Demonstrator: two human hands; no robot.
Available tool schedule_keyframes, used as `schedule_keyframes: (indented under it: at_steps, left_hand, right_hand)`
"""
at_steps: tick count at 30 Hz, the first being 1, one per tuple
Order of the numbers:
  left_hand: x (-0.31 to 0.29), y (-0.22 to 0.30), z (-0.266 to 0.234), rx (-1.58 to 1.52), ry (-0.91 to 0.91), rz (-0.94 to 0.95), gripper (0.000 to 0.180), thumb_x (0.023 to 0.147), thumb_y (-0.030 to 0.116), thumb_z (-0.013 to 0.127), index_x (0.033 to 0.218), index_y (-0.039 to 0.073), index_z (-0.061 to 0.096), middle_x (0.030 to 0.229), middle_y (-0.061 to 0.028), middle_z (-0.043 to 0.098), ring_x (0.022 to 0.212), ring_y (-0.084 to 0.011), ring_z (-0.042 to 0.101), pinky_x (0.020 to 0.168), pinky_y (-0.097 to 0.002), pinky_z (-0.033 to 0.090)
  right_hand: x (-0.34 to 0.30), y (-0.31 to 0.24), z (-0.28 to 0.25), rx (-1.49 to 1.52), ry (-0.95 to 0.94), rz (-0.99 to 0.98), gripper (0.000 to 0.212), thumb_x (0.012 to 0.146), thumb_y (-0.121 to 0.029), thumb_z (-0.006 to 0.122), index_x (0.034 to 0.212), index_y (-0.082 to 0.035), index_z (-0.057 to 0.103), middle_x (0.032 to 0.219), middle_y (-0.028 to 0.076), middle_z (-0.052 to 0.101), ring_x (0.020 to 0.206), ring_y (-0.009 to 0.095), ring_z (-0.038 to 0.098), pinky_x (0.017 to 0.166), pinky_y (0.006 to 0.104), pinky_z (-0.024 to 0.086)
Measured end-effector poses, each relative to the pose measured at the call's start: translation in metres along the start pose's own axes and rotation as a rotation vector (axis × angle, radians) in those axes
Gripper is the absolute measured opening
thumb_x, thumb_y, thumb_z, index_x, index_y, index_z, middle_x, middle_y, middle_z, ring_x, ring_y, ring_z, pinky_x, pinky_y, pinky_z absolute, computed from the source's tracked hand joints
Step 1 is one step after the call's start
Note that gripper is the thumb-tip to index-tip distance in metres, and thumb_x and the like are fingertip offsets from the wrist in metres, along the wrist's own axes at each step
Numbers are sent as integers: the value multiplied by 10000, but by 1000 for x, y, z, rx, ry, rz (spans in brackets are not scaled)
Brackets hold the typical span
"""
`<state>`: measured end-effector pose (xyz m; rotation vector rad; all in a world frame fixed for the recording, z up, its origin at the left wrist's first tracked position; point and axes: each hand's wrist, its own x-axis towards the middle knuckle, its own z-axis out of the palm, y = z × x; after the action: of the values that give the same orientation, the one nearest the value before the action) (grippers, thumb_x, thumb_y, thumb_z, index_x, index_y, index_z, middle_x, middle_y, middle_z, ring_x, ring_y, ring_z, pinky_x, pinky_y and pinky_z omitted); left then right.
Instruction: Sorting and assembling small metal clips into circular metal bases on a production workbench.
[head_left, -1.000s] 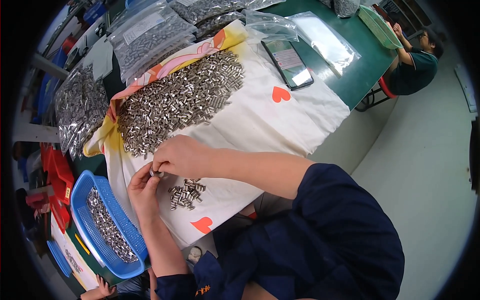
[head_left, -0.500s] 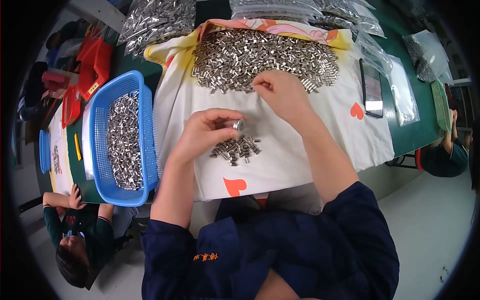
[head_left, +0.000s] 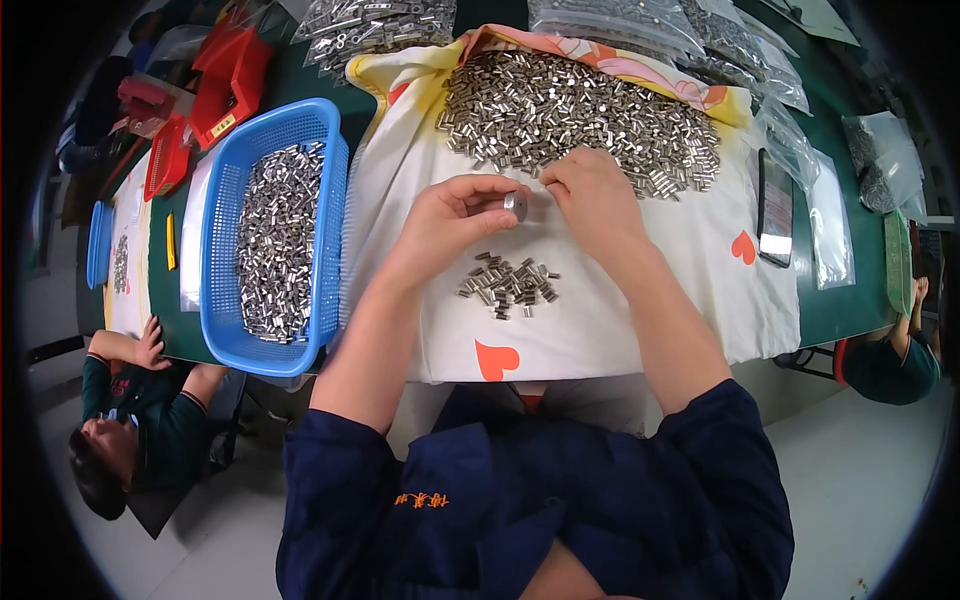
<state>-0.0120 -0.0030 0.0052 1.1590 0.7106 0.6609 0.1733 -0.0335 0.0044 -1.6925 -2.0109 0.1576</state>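
My left hand pinches a short, round silver metal piece between thumb and fingers; a small hole seems to show in its end face. Just right of it, my right hand has its fingertips pressed together, close to the metal piece; what they hold, if anything, is hidden. Beyond both hands spreads a large heap of small metal cylinders on a white cloth with red hearts. A smaller pile of the same cylinders lies on the cloth below my hands.
At the left stands a blue mesh basket holding many cylinders. Bags of metal parts line the far side. A phone and a flat plastic bag lie at right. Other people sit at both sides.
My right hand has come from the edge of the large heap toward the metal piece in my left hand. The whole view has shifted, with the table's things now further right.
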Motion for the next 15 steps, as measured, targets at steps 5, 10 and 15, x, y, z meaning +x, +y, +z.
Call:
schedule_keyframes:
  at_steps: [5, 10, 15]
  left_hand:
    - [2, -3, -1, -117, 80, 8, 316, 736, -36, 606, 1045, -15, 542, 970, -76, 592, 847, -106, 567, 752, -220, 465]
    - [0, -3, -2, -73, 68, -1, 318, 736, -21, 618, 1046, -17, 548, 939, -73, 599, 820, -105, 571, 729, -214, 471]
    - [0, 0, 3, 68, 82, -4, 292, 742, -1, 622, 1027, -28, 565, 903, -68, 612, 784, -97, 576, 696, -205, 472]
  right_hand:
    - [0, -19, -22, 670, -109, 222, 87, 719, -44, 591, 803, -48, 612, 794, 51, 584, 716, 138, 546, 654, 252, 437]
    - [-1, -24, -22, 796, -200, 255, 90, 690, -46, 627, 777, -35, 605, 758, 45, 592, 694, 112, 546, 617, 248, 440]
    - [-5, -24, -13, 311, 68, -112, 64, 693, -59, 594, 745, -23, 584, 688, 74, 575, 643, 178, 570, 581, 272, 452]
